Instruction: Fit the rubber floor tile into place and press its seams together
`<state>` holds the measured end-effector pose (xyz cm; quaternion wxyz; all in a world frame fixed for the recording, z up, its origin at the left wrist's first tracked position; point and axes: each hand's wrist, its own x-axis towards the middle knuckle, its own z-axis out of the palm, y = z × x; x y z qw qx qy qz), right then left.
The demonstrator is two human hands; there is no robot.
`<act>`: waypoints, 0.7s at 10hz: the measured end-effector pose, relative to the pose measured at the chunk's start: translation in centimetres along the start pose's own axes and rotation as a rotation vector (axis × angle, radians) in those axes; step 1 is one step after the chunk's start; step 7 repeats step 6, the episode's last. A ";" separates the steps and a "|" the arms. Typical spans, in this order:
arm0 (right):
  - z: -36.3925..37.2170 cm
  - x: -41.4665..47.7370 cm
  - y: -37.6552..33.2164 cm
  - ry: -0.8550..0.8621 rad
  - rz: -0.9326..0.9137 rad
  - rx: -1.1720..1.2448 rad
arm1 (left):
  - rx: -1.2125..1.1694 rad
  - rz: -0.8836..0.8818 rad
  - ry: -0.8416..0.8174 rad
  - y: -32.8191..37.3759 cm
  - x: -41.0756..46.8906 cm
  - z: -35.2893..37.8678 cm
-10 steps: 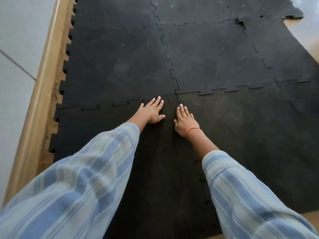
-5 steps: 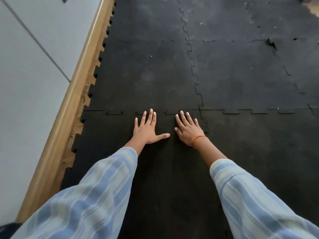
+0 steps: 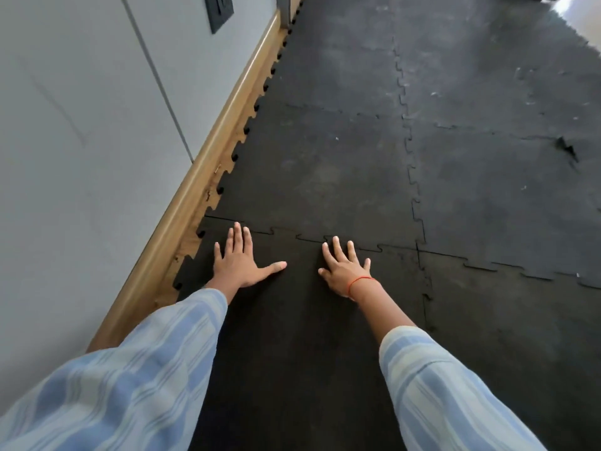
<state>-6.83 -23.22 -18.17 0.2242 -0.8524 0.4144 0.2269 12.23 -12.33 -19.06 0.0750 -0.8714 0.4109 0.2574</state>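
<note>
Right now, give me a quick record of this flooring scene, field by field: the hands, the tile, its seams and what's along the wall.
left hand: flat, fingers spread, palm down on the near tile
right hand: flat, palm down, fingertips at the far seam
near tile: black rubber, lying flat under both hands
far seam: jigsaw teeth look engaged
right seam: teeth meshed, thin line visible
wrist band: orange, on right wrist
baseboard: wooden, left of the tiles

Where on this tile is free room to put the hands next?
Bare rubber lies between the left hand and right hand, and from the right hand to the toothed side seam. It is tight between the left hand and the wooden skirting.
</note>
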 end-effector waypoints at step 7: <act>-15.2 -7.3 -3.9 -0.037 0.033 0.359 | 0.097 0.107 -0.256 1.7 -5.4 -16.7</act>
